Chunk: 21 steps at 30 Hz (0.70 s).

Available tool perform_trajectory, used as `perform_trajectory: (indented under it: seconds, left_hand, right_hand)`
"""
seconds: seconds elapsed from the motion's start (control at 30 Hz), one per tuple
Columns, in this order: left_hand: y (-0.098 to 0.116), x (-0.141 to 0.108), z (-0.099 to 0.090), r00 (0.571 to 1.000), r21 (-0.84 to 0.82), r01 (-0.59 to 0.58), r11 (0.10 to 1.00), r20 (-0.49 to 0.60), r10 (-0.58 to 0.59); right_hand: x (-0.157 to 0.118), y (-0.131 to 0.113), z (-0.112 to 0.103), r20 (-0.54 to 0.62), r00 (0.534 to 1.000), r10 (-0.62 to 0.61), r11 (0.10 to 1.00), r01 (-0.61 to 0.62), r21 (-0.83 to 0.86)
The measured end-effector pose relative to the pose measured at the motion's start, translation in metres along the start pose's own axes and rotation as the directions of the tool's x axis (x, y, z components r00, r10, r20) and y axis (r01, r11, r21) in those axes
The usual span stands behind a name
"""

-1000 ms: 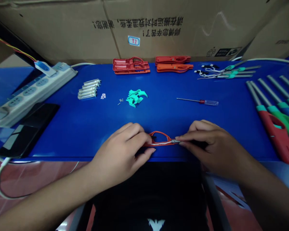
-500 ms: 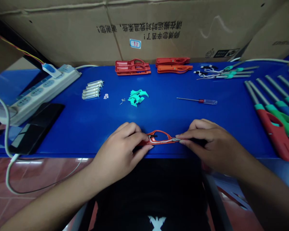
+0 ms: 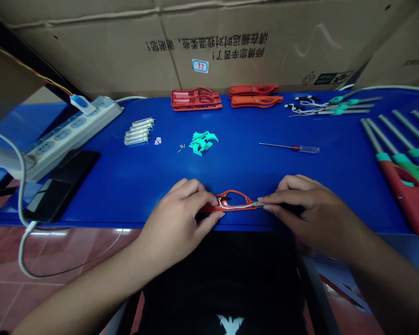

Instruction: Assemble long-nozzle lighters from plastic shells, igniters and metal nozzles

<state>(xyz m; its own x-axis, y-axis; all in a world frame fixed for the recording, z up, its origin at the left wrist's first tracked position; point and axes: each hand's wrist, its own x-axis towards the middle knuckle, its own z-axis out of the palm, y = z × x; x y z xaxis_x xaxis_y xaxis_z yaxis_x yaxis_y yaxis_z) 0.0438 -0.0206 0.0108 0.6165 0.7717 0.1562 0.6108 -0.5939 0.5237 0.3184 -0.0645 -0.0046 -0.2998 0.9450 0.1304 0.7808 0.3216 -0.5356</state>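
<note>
An orange-red lighter casing half [image 3: 236, 191] with a large finger loop lies just above the table's front edge. My left hand [image 3: 181, 211] grips its wide end between thumb and fingers, hiding most of that end. Inside the casing a thin white wire [image 3: 235, 206] runs from a small black part [image 3: 224, 199] toward the narrow end. There, my right hand [image 3: 302, 204] pinches a small grey metal piece [image 3: 258, 204] between thumb and fingertips. What continues beyond that piece is covered by the right fingers.
Green trigger pieces [image 3: 203, 142], small screws [image 3: 182, 147] and a screwdriver [image 3: 293, 148] lie beyond my hands. Clear fuel tanks [image 3: 138, 131], a phone [image 3: 61, 186] and a power strip [image 3: 63, 135] are left. Red casings [image 3: 196, 99], wired tubes [image 3: 342, 106] and finished-looking lighters [image 3: 401, 190] stand back and right.
The whole scene has shifted slightly right in the picture as the camera turned. Both hands keep the same hold on the casing and the metal piece.
</note>
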Motion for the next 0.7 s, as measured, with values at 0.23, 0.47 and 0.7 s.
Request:
perform_trajectory:
  seconds: [0.23, 0.47, 0.7]
  left_hand:
    - [-0.001, -0.003, 0.001, 1.000, -0.005, 0.000, 1.000, 0.010, 0.000]
    - [0.005, 0.005, -0.002, 0.988, -0.011, 0.101, 0.995, 0.117, -0.099]
    - [0.006, 0.014, -0.009, 0.982, -0.086, 0.104, 0.991, 0.164, -0.089]
  right_hand:
    - [-0.001, 0.001, 0.002, -0.037, 0.999, -0.015, 1.000, 0.016, 0.007]
    - [-0.001, 0.002, 0.003, -0.025, 1.000, -0.016, 1.000, 0.016, -0.002]
    - [-0.001, 0.002, 0.003, -0.027, 0.999, -0.026, 1.000, 0.026, -0.003]
